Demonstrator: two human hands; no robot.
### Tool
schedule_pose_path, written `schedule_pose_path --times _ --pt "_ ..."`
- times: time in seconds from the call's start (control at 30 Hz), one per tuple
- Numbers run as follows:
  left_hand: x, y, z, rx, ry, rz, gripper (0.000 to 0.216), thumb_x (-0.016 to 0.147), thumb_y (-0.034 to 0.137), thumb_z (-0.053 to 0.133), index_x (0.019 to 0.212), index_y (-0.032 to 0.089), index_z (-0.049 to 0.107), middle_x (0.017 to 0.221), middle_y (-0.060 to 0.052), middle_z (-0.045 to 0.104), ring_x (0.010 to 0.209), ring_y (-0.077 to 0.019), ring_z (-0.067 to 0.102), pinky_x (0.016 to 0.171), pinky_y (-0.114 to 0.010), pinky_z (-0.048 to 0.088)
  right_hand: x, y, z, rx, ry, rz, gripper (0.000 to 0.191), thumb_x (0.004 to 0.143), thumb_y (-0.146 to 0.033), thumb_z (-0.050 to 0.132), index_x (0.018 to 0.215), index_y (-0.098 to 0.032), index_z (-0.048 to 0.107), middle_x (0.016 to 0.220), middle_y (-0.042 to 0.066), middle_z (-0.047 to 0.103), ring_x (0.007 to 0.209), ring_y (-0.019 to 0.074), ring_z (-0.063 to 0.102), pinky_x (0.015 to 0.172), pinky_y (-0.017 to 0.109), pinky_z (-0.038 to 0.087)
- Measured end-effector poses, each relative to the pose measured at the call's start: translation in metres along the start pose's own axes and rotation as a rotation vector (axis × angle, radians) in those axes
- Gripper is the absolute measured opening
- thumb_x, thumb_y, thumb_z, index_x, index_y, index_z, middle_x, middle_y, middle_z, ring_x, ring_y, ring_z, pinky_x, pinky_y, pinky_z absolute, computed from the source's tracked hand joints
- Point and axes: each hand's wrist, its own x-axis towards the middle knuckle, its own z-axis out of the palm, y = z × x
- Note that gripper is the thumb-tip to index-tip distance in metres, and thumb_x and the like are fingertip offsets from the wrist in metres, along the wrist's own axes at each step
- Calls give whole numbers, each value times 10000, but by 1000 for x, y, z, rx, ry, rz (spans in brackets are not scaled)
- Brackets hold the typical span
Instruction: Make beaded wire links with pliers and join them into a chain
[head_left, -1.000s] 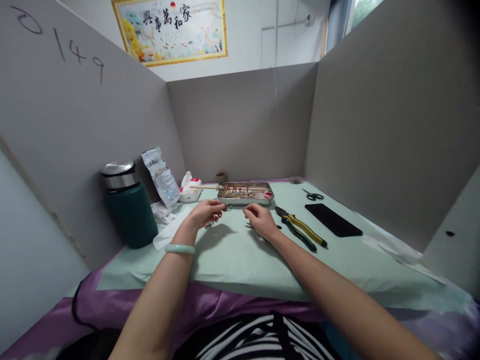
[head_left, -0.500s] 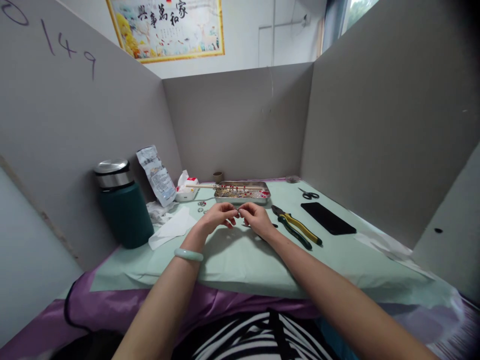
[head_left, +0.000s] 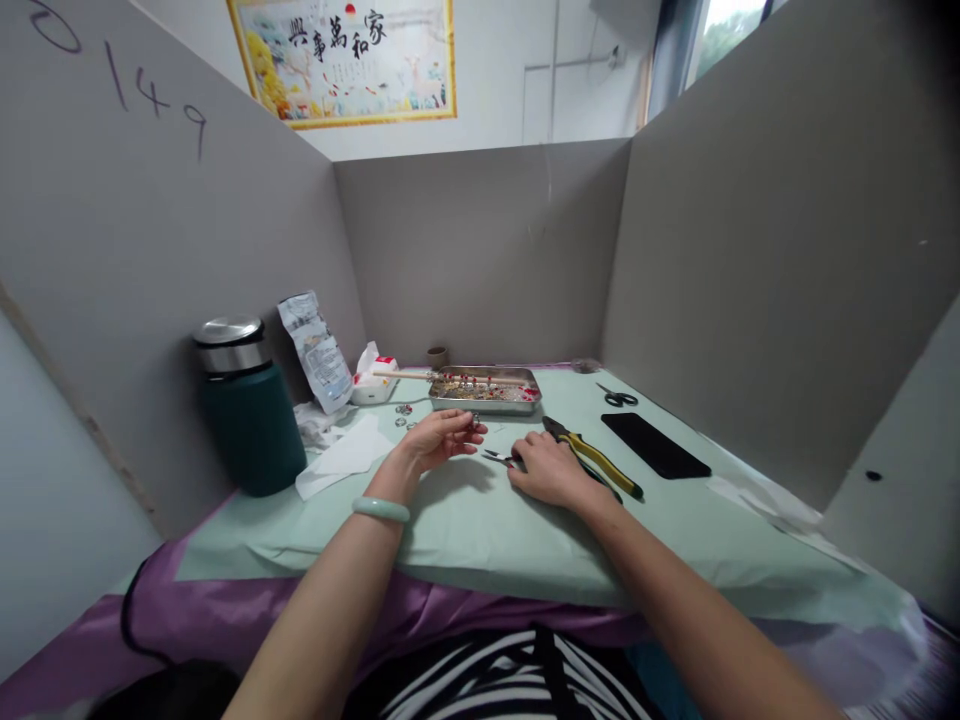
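Note:
My left hand [head_left: 444, 438] pinches a small silvery ring-like piece [head_left: 475, 421] between thumb and forefinger, the other fingers loosely bent. To its right, my right hand [head_left: 551, 466] rests low on the table, fingers curled over a small tool with a slim pointed metal tip [head_left: 496, 456]. Most of that tool is hidden under the hand, so its exact kind does not show. Large pliers [head_left: 604, 463] with yellow and dark green handles lie just beyond my right hand. Left of my left hand are several small rings [head_left: 403, 410].
A metal tray [head_left: 487, 405] holds beads and a wooden stick with red beads. Scissors [head_left: 619, 398] and a black phone-like slab [head_left: 655, 445] lie right. A green flask [head_left: 250, 430], a packet [head_left: 316, 350], tissues [head_left: 375, 375] and white paper [head_left: 345, 455] stand or lie left. Grey partitions [head_left: 480, 260] enclose the table.
My right hand has let go of the small piece, moved right and down, and closed over the pointed tool. My left hand stays in place with the piece.

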Motion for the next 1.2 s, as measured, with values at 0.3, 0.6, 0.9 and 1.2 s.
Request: schedule_pose_path --times 0.3,0.6,0.9,1.2 --pt "3 0 1 -132 47 23 272 916 290 491 809 91 642 812 -105 686 684 -132 668 653 -243 557 15 8 6 810 169 165 107 700 -213 517 727 -163 608 787 98 627 777 227 564 681 322 423" --pt "3 -2 6 14 171 224 303 608 127 798 810 116 573 752 -28 637 655 -119 640 699 -291 533 29 12 -24 1787 -184 138 355 865 -437 401 900 -156 616 1058 151 645 977 242 607 712 378 509" --pt "9 -7 3 197 321 313 347 562 196 803 831 111 601 710 -25 644 647 -145 640 646 -301 520 29 -18 5 1502 -63 89 207 698 -259 603 871 -158 652 824 44 655 640 121 560 470 201 384" --pt "10 -8 5 268 359 351 341 563 235 794 818 117 603 680 -29 650 632 -155 641 643 -316 527 29 -17 12 842 290 -65 230 756 -253 524 934 -160 636 831 32 657 746 166 565 701 279 417"
